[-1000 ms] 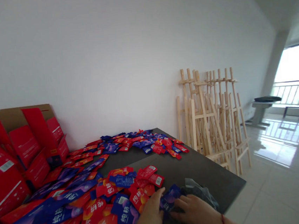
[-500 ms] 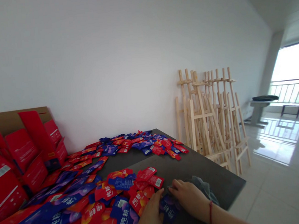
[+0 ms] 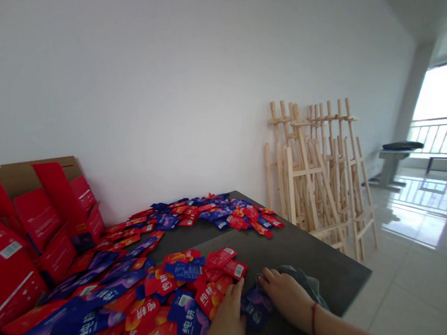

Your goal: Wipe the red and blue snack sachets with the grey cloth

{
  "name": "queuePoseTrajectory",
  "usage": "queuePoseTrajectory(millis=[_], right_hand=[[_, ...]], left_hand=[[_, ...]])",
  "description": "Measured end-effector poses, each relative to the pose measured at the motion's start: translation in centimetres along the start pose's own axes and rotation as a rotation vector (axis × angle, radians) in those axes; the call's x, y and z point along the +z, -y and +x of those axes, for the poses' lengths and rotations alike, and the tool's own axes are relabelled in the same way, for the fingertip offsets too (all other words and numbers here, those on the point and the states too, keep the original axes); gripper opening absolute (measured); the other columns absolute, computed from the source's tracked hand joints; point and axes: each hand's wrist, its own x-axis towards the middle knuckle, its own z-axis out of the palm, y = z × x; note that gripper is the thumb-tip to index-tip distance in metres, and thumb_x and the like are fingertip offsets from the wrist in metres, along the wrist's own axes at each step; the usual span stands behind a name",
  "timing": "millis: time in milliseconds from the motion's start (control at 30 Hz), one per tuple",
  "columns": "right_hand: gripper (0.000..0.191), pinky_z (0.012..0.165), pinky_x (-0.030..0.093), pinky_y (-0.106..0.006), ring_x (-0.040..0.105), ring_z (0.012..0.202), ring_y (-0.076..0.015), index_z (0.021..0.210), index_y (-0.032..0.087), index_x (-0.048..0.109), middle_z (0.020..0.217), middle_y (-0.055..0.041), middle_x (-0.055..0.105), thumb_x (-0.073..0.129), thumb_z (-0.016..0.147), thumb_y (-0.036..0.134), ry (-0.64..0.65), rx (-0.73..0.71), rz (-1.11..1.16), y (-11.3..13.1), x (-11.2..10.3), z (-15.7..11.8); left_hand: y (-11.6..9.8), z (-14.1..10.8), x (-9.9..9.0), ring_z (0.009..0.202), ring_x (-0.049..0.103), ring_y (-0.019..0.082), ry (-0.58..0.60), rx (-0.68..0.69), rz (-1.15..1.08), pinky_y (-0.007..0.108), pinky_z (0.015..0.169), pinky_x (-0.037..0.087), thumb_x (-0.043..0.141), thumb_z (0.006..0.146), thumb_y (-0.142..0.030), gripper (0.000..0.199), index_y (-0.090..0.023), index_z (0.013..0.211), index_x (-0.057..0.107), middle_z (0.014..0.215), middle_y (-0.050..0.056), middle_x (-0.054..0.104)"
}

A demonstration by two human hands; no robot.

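Observation:
A blue packet [image 3: 256, 307] with white lettering lies on the dark table between my two hands. My left hand [image 3: 227, 319] grips its left edge, with the index finger stretched forward and the other fingers largely hidden. Over the packet's right edge bends my right hand [image 3: 285, 292], fingers curled on a crumpled grey cloth [image 3: 304, 282] that bunches out behind the knuckles. Red packets [image 3: 210, 295] lie just left of my left hand, mixed with blue ones.
Open red cartons [image 3: 54, 215] stand at the left. Red and blue packets [image 3: 228, 212] are strewn along the back of the table [image 3: 314, 253]. Past its right edge, wooden easels [image 3: 306, 170] lean by the white wall.
The view has shifted slightly, so the scene sits a little further right. My right hand's fingers have moved slightly to the right, uncovering more of the blue packet. My left hand stays at its left edge.

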Motion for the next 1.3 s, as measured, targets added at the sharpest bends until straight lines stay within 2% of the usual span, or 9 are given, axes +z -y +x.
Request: queuePoseTrajectory(millis=[167, 367, 500, 633, 700, 800, 1033, 1167, 1300], right_hand=[[0.036, 0.071, 0.047, -0.029, 0.061, 0.087, -0.021, 0.108, 0.016, 0.064, 0.102, -0.0109, 0.061, 0.043, 0.081, 0.004, 0.015, 0.125, 0.069, -3.4, 0.1, -0.3], [0.039, 0.077, 0.045, -0.027, 0.061, 0.09, -0.019, 0.11, 0.019, 0.064, 0.103, -0.0074, 0.061, 0.045, 0.078, 0.007, 0.006, 0.171, 0.158, -3.5, -0.2, -0.7], [0.045, 0.082, 0.043, -0.028, 0.059, 0.094, -0.0199, 0.114, 0.02, 0.063, 0.104, -0.0074, 0.061, 0.043, 0.076, 0.005, -0.005, 0.206, 0.243, -2.8, -0.5, -0.9], [0.046, 0.085, 0.041, -0.028, 0.057, 0.095, -0.0199, 0.114, 0.021, 0.064, 0.103, -0.0065, 0.061, 0.042, 0.076, 0.007, -0.042, 0.237, 0.338, -2.6, 0.1, -1.0], [0.047, 0.085, 0.041, -0.028, 0.057, 0.096, -0.0192, 0.114, 0.022, 0.064, 0.103, -0.0052, 0.061, 0.043, 0.074, 0.008, -0.063, 0.25, 0.398, -2.8, 0.6, -1.0], [0.047, 0.085, 0.04, -0.026, 0.058, 0.096, -0.0178, 0.112, 0.024, 0.065, 0.103, -0.0035, 0.061, 0.045, 0.071, 0.009, -0.083, 0.256, 0.495, -3.2, 1.0, -1.0], [0.042, 0.082, 0.039, -0.022, 0.058, 0.095, -0.0166, 0.105, 0.026, 0.066, 0.101, -0.0014, 0.062, 0.047, 0.07, 0.012, -0.084, 0.278, 0.561, -4.2, 1.9, -1.1], [0.046, 0.082, 0.039, -0.02, 0.058, 0.096, -0.0158, 0.106, 0.026, 0.065, 0.1, -0.0014, 0.062, 0.047, 0.067, 0.01, -0.051, 0.278, 0.54, -4.6, 3.1, -0.9], [0.046, 0.079, 0.04, -0.019, 0.059, 0.094, -0.0155, 0.104, 0.028, 0.065, 0.099, 0.0002, 0.063, 0.045, 0.066, 0.01, -0.038, 0.28, 0.519, -4.9, 3.7, -0.8]], left_hand=[[-1.4, 0.2, -1.7, 0.128, 0.042, 0.019, -0.075, 0.067, -0.085, 0.038, 0.11, 0.034, 0.043, 0.062, 0.002, 0.082, -0.021, 0.141, 0.035, 0.14, 0.008, 0.044], [-3.8, 1.4, -9.3, 0.125, 0.043, 0.017, -0.304, 0.416, 0.298, 0.038, 0.107, 0.036, 0.029, 0.073, 0.007, 0.076, -0.025, 0.141, 0.032, 0.137, 0.007, 0.044], [-3.2, 1.1, -13.3, 0.119, 0.049, 0.02, -0.092, 0.592, 0.721, 0.039, 0.105, 0.036, 0.034, 0.08, 0.003, 0.058, -0.022, 0.13, 0.046, 0.128, 0.007, 0.054], [-1.6, 1.8, -14.5, 0.087, 0.062, 0.019, 0.23, 0.502, 0.822, 0.03, 0.083, 0.047, 0.05, 0.076, -0.008, 0.025, -0.022, 0.093, 0.063, 0.094, 0.002, 0.068], [-1.2, 3.9, -14.6, 0.074, 0.063, 0.016, 0.281, 0.394, 0.766, 0.026, 0.072, 0.047, 0.052, 0.075, -0.011, 0.017, -0.023, 0.079, 0.064, 0.079, -0.002, 0.067], [-1.4, 9.5, -14.2, 0.076, 0.062, 0.015, 0.184, 0.28, 0.697, 0.025, 0.073, 0.046, 0.052, 0.081, -0.018, 0.015, -0.022, 0.075, 0.065, 0.079, -0.002, 0.067], [-2.5, 23.8, -8.9, 0.105, 0.057, 0.022, 0.016, 0.135, 0.663, 0.044, 0.089, 0.049, 0.056, 0.091, -0.035, 0.033, -0.017, 0.118, 0.055, 0.122, 0.008, 0.056], [-1.9, 27.5, -6.0, 0.12, 0.048, 0.028, -0.022, 0.02, 0.616, 0.053, 0.097, 0.042, 0.057, 0.09, -0.038, 0.047, -0.02, 0.132, 0.046, 0.139, 0.011, 0.043], [-0.9, 28.4, -4.7, 0.139, 0.015, 0.042, 0.006, -0.081, 0.563, 0.062, 0.102, 0.029, 0.047, 0.085, -0.059, 0.076, -0.025, 0.148, 0.021, 0.155, 0.014, 0.017]])
